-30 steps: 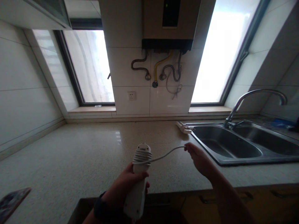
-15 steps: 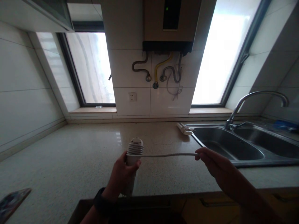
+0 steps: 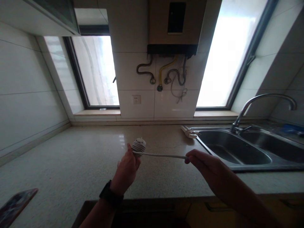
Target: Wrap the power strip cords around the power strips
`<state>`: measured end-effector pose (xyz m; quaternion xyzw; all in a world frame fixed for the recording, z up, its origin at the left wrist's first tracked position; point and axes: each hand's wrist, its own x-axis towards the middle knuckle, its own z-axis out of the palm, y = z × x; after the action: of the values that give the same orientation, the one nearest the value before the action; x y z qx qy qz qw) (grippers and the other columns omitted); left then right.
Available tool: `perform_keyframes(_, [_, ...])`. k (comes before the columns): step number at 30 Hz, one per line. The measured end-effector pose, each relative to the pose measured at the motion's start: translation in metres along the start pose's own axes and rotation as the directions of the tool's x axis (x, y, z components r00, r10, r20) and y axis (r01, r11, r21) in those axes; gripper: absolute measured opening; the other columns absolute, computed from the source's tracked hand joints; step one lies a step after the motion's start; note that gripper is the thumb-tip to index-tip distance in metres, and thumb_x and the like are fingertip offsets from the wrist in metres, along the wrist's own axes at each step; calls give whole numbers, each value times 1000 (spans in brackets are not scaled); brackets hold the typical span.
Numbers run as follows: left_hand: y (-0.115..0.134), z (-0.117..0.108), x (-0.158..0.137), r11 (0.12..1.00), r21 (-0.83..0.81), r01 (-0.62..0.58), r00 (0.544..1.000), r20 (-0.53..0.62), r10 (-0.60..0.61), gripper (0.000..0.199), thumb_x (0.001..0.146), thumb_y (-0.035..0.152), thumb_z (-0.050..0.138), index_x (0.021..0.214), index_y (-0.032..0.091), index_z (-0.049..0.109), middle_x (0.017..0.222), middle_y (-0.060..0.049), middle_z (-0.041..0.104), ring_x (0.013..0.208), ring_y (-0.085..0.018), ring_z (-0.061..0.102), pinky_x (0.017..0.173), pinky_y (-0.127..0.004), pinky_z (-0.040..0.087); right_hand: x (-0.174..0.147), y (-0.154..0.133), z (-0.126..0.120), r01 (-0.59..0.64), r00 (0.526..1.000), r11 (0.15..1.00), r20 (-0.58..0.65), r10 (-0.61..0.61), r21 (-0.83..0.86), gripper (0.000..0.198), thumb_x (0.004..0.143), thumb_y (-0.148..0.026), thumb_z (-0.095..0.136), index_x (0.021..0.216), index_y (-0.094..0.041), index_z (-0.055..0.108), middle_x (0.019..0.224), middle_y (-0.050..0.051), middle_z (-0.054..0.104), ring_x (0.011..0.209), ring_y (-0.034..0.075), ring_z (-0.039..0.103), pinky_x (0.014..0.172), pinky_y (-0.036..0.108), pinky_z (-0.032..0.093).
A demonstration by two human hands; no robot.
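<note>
My left hand [image 3: 127, 169] grips a white power strip [image 3: 140, 142], its end pointing away over the counter. Several turns of its cord are wound round that end; my palm hides most of the body. A taut stretch of grey-white cord [image 3: 163, 155] runs from the turns to my right hand [image 3: 199, 161], whose fingers pinch it to the right, near the sink's front left corner. A dark watch band sits on my left wrist.
A second white strip-like object with a wound cord [image 3: 189, 131] lies beside the sink [image 3: 235, 148]. A faucet [image 3: 239, 117] rises behind it. At the lower left lies a dark flat patterned object [image 3: 17, 205]. A wall socket [image 3: 136, 99] and water heater [image 3: 177, 25] are ahead.
My right hand has come left with the cord, shortening the stretch between my hands. My left hand has turned the power strip, so its body is now mostly hidden. The view has shifted slightly.
</note>
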<state>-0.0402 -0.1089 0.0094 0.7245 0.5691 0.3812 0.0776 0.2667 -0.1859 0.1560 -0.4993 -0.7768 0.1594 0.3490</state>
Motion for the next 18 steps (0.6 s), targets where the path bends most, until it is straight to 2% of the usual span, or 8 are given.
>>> perform_keyframes(2, [-2, 2, 4, 993, -100, -70, 998, -9, 69, 74, 102, 34, 34, 156, 9, -11, 150, -29, 37, 141, -33, 40, 110, -56, 37, 0, -2, 0, -7, 1000, 1000, -5, 7, -5, 38, 101, -48, 41, 90, -24, 67, 91, 5, 73, 86, 20, 67, 78, 30, 50])
perform_keyframes(3, [-2, 2, 6, 985, -141, -98, 995, -18, 97, 72, 102, 34, 32, 156, 10, -9, 156, -28, 28, 146, -32, 33, 114, -55, 32, -1, -2, -1, -12, 1000, 1000, -10, 12, -8, 38, 101, -49, 41, 90, -24, 67, 91, 5, 73, 86, 20, 67, 78, 30, 50])
perform_keyframes(5, [1, 0, 10, 971, -206, -120, 993, -29, 116, 63, 103, 34, 31, 156, 13, 5, 160, -24, 19, 150, -29, 24, 120, -52, 24, -1, 0, -2, -23, 1000, 1000, -15, 23, -14, 39, 101, -50, 41, 90, -23, 68, 90, 5, 73, 86, 20, 67, 78, 30, 50])
perform_keyframes(7, [8, -4, 14, 951, -293, -95, 995, -21, 93, 53, 103, 33, 31, 152, 15, 19, 159, -21, 24, 148, -27, 29, 120, -49, 24, -2, 3, -4, -33, 999, 999, -17, 33, -12, 39, 100, -50, 42, 89, -23, 69, 91, 6, 73, 86, 21, 67, 78, 31, 50])
perform_keyframes(9, [17, -7, 17, 916, -401, -12, 1000, 18, 21, 50, 102, 34, 35, 148, 16, 25, 150, -20, 38, 137, -25, 44, 116, -47, 31, -4, 6, -5, -47, 999, 999, -15, 47, -7, 40, 99, -51, 43, 89, -23, 70, 91, 6, 74, 87, 21, 68, 79, 31, 50])
perform_keyframes(12, [27, -10, 20, 832, -523, 184, 983, 114, -146, 66, 94, 40, 53, 145, 13, 22, 129, -18, 56, 113, -24, 60, 103, -42, 43, -9, 9, -3, -79, 997, 997, 8, 79, 3, 41, 99, -52, 43, 90, -23, 71, 92, 6, 74, 86, 21, 68, 79, 31, 51])
perform_keyframes(15, [30, -7, 19, 749, -601, 278, 961, 182, -210, 77, 84, 43, 68, 142, 13, 28, 121, -14, 59, 104, -23, 61, 96, -37, 45, -15, 10, 2, -103, 992, 995, 77, 103, -2, 41, 100, -52, 43, 91, -23, 70, 89, 6, 73, 82, 21, 68, 74, 30, 51])
perform_keyframes(18, [27, -2, 17, 689, -670, 277, 961, 197, -195, 64, 85, 47, 67, 135, 16, 40, 120, -12, 61, 106, -22, 59, 97, -35, 43, -20, 10, 5, -107, 984, 994, 141, 110, -30, 41, 100, -52, 43, 89, -23, 69, 82, 4, 71, 76, 19, 65, 68, 28, 49])
